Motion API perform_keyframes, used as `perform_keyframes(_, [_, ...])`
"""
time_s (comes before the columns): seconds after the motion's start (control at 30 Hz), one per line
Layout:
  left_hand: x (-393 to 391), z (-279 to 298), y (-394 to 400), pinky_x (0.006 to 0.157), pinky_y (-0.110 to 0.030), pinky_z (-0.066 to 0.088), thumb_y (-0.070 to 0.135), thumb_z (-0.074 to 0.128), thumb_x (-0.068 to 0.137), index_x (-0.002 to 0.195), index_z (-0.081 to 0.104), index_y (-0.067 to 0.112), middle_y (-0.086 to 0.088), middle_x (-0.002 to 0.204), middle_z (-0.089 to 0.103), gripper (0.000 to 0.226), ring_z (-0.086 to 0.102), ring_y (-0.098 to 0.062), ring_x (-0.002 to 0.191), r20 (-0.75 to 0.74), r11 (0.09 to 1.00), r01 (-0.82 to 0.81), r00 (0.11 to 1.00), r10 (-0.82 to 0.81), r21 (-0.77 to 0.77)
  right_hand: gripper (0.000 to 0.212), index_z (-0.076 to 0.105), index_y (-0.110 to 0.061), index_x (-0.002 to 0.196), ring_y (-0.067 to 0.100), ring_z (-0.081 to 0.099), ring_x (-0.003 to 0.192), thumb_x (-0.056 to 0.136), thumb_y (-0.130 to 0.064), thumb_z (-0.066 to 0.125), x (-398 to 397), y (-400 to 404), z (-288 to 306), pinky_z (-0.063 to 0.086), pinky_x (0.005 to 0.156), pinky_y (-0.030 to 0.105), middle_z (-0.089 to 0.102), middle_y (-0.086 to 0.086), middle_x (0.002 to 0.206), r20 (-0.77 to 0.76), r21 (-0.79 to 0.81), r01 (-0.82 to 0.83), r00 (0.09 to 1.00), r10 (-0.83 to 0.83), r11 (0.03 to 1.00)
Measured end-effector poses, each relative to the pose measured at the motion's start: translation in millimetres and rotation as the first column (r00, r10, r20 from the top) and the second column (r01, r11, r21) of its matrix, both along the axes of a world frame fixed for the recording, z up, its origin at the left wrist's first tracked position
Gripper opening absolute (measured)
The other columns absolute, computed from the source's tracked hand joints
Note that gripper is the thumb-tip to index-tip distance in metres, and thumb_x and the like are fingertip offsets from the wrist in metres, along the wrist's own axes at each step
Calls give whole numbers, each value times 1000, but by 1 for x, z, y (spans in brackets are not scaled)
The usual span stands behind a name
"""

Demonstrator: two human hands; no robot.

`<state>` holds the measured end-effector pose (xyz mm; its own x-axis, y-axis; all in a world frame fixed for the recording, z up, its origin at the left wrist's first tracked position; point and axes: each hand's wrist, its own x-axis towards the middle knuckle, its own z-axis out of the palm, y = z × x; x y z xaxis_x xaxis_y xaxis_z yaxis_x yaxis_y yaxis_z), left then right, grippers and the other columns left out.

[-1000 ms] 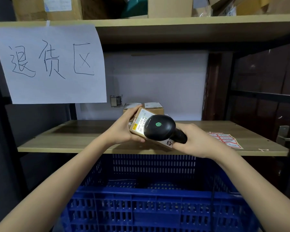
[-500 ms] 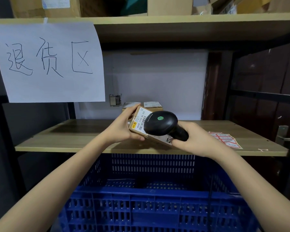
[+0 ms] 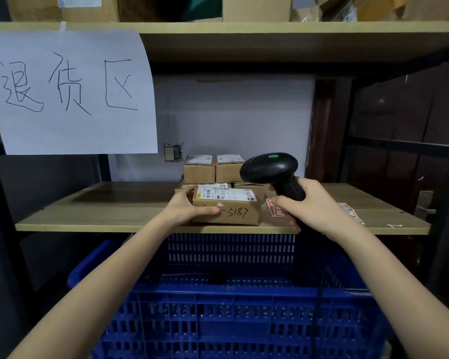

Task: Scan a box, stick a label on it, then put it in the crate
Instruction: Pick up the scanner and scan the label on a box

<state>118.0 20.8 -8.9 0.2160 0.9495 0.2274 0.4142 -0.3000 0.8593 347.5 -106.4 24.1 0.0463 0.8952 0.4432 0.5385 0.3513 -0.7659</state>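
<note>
A small brown cardboard box (image 3: 233,212) with a white shipping label on top and "5187" handwritten on its front rests on the wooden shelf (image 3: 109,213) near its front edge. My left hand (image 3: 186,207) grips the box's left end. My right hand (image 3: 309,207) holds a black barcode scanner (image 3: 270,168) by its handle, raised to the right of the box and apart from it. A sheet of red-and-white stickers (image 3: 347,211) lies on the shelf, partly hidden by my right hand. A blue plastic crate (image 3: 231,301) stands below the shelf.
Several more small cardboard boxes (image 3: 214,168) are stacked at the back of the shelf behind the held box. A white paper sign (image 3: 68,92) hangs from the upper shelf at left. Larger cartons sit on the upper shelf. A dark door is at right.
The box was held up, tilted under the scanner head. Now it lies flat on the shelf, still in my left hand, and the scanner has lifted up and to the right, away from it.
</note>
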Motion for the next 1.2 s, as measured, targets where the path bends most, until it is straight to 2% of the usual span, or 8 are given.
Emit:
perform_keyframes(0.13, [8, -2, -7, 89, -21, 42, 21, 83, 64, 126, 53, 10, 1, 114, 60, 70, 57, -13, 99, 26, 999, 13, 1000, -12, -33, 12, 55, -9, 87, 12, 46, 35, 80, -16, 60, 0, -5, 0, 42, 43, 27, 50, 9, 56, -15, -37, -20, 1000, 19, 999])
perform_keyframes(0.3, [10, -2, -11, 86, -21, 44, 23, 82, 66, 121, 57, 12, 0, 111, 64, 61, 59, -12, 95, 30, 999, 10, 1000, -8, -37, 10, 54, -8, 84, 11, 46, 36, 80, -15, 60, -4, -9, -2, 42, 43, 27, 50, 11, 58, -57, -56, -18, 998, 15, 998])
perform_keyframes(0.53, [-3, 14, -39, 89, -23, 38, 34, 62, 85, 129, 52, 2, -11, 126, 61, 55, 56, -16, 106, 73, 970, -195, 980, 186, 145, 27, 50, -8, 80, 13, 47, 39, 87, -33, 44, -41, -3, 5, 41, 41, 22, 52, 5, 57, -492, -164, -239, 861, 131, 957])
perform_keyframes(0.63, [-9, 14, -63, 100, -31, 44, 37, 52, 90, 135, 47, 12, -9, 130, 59, 51, 57, -19, 115, 136, 960, -183, 978, 156, 214, 34, 50, -4, 89, 15, 52, 43, 87, -36, 36, -65, 7, 6, 46, 43, 22, 54, 7, 61, -557, -174, -334, 809, 187, 926])
perform_keyframes(0.77, [-15, 20, -94, 77, -26, 57, 22, 56, 90, 133, 49, 16, -7, 112, 64, 44, 64, -18, 92, 266, 988, -52, 964, 10, 148, 30, 50, -10, 103, 22, 63, 69, 87, -35, 45, -101, 27, 1, 57, 74, 37, 59, 10, 82, -598, -148, -406, 763, 246, 902])
perform_keyframes(0.87, [-27, 21, -104, 73, -28, 59, 21, 59, 88, 131, 51, 16, -14, 108, 66, 44, 66, -17, 78, 284, 993, -63, 958, 31, 104, 40, 52, -7, 113, 31, 64, 99, 85, -35, 53, -123, 38, -6, 46, 98, 51, 62, 18, 112, -644, -160, -453, 721, 255, 877])
perform_keyframes(1.03, [-56, 13, -111, 60, -21, 58, 20, 65, 84, 131, 49, 14, -12, 110, 64, 50, 67, -5, 62, 290, 992, -122, 951, 111, 18, 66, 49, -13, 126, 29, 56, 118, 73, -50, 61, -159, 51, -18, 42, 103, 47, 58, 15, 129, -636, -208, -455, 735, 234, 866])
perform_keyframes(1.2, [-82, 6, -102, 63, -21, 56, 19, 68, 82, 135, 46, 24, 2, 101, 61, 58, 61, 4, 53, 179, 989, -137, 976, 126, 51, 72, 48, -14, 128, 25, 58, 114, 71, -56, 59, -198, 70, -26, 48, 92, 37, 61, 11, 125, -643, -250, -419, 746, 173, 873])
